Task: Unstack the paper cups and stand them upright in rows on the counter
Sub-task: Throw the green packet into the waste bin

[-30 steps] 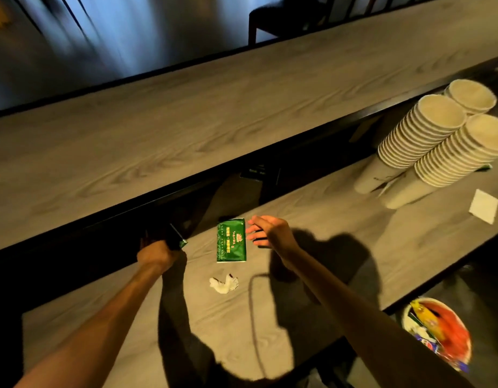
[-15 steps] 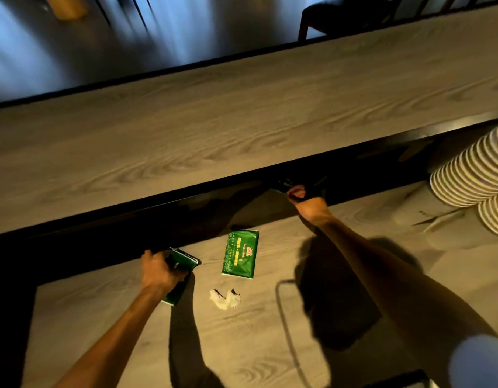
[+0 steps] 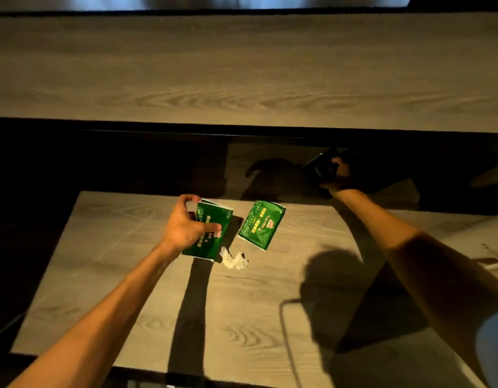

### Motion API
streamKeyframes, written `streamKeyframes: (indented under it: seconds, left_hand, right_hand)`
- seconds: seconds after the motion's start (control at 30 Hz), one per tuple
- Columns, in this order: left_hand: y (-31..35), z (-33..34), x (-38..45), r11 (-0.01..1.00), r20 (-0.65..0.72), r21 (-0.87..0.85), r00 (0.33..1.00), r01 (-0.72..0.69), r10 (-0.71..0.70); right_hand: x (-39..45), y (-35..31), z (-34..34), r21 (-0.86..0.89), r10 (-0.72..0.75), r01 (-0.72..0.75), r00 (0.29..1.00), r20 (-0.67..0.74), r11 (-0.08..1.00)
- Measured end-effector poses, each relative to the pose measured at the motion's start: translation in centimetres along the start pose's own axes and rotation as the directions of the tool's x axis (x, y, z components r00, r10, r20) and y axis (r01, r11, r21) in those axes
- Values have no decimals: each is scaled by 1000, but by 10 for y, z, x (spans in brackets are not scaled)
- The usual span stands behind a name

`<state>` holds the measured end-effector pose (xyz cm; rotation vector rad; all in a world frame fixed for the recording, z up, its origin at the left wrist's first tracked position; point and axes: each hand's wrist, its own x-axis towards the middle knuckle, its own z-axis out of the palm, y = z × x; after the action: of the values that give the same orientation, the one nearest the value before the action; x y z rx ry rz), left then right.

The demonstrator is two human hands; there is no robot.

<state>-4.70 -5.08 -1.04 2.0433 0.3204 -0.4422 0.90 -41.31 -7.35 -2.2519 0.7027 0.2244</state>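
No cups show; this looks like clearing the tabletop (image 3: 242, 303) first. The left hand (image 3: 183, 228) grips a green packet (image 3: 211, 233), and the right hand (image 3: 339, 175) has its fingers closed around a dark object (image 3: 318, 169). Next, both likely need setting aside.

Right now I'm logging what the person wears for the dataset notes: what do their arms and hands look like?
Both forearms are bare, and the left hand and right hand wear no gloves. I see no watch or ring. A light blue sleeve edge shows on the right upper arm; the left shows no sleeve.
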Motion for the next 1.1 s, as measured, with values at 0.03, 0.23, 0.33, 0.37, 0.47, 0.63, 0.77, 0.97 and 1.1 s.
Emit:
streamKeyframes:
  seconds: [0.03,0.23,0.33,0.37,0.47,0.63,0.77,0.97,1.1]
  left_hand:
    - [-1,1,-6,1000,43,-15,999,11,-10]
    - [-16,18,-33,997,269,54,962,-52,36]
    - [-35,33,-36,998,306,49,952,-38,21]
    - [-42,38,-34,996,290,66,956,-67,45]
    - [-65,52,-29,950,233,246,963,-194,136]
    - [-65,64,-39,868,192,408,956,-283,222]
    - [-63,55,-43,990,110,135,994,-38,23]
    - [-52,28,-53,841,58,-476,963,259,-264]
    - [-47,17,-58,721,136,-616,944,317,-299]
  right_hand:
    - [-4,2,2,-19,22,-22,1000,4,1000]
    - [-57,10,19,1,103,-103,994,-28,995]
    - [-78,7,39,355,168,-151,986,-17,922]
    - [-84,5,42,457,202,-185,979,13,870]
    - [-104,-9,53,586,182,-228,974,137,778]
    - [-123,-31,96,452,31,-134,973,228,882]
    - [-131,-36,109,48,-132,127,984,118,991]
    - [-138,-35,111,-229,-185,196,980,69,953]
    - [-137,-36,107,-192,-129,141,989,75,971]
